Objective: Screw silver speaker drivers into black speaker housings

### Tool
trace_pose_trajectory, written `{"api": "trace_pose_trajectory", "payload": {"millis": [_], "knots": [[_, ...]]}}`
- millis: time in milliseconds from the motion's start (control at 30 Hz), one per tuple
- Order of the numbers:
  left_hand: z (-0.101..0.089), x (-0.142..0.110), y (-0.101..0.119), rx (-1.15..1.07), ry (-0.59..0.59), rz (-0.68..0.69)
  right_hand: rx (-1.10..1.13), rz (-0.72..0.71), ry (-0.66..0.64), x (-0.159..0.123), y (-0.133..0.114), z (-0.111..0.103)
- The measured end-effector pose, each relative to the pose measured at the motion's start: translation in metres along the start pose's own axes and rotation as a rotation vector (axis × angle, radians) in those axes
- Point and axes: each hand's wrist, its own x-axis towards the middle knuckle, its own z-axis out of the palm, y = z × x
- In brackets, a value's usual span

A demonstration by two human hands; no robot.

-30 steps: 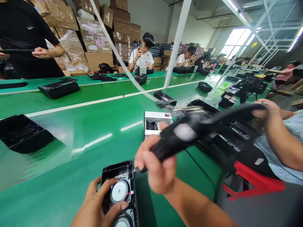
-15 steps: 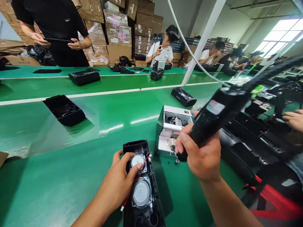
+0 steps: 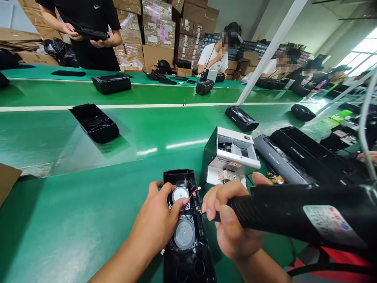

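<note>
My left hand [image 3: 160,214] is closed on the upper round speaker [image 3: 180,193], its thumb and fingers around the rim. The speaker sits in a long black plastic housing [image 3: 203,261] on the green bench. A second speaker [image 3: 184,234] lies below it, and a red wire [image 3: 190,201] with white plugs crosses them. My right hand [image 3: 235,224] grips a black electric screwdriver [image 3: 277,208], tilted nearly flat. Its tip points left to the housing's right edge, near the upper speaker; whether it touches a screw I cannot tell. Behind stands a white screw feeder [image 3: 235,153].
Grey and black speaker cases [image 3: 282,159] lie to the right. Across the bench, an open black shell [image 3: 96,124] and another black case [image 3: 241,118] rest on the green belt. Co-workers [image 3: 216,51] are on the far side. A cardboard flap [image 3: 7,182] juts in at left.
My right hand has brought the screwdriver down and left from beside the screw feeder to the housing, turning it nearly flat. My left hand keeps its hold on the speaker. The view has shifted.
</note>
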Motion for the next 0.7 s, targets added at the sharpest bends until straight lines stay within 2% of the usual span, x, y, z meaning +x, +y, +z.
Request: {"api": "trace_pose_trajectory", "payload": {"millis": [300, 533, 700], "knots": [[-0.003, 0.000, 0.007, 0.047, 0.006, -0.050, 0.005, -0.009, -0.091, -0.003, 0.014, -0.006], [-0.002, -0.001, 0.008, 0.054, 0.008, -0.048, -0.009, -0.012, -0.109, -0.013, 0.023, -0.013], [-0.002, 0.000, 0.007, 0.050, 0.002, -0.035, -0.054, 0.068, -0.142, -0.010, 0.025, -0.019]]}}
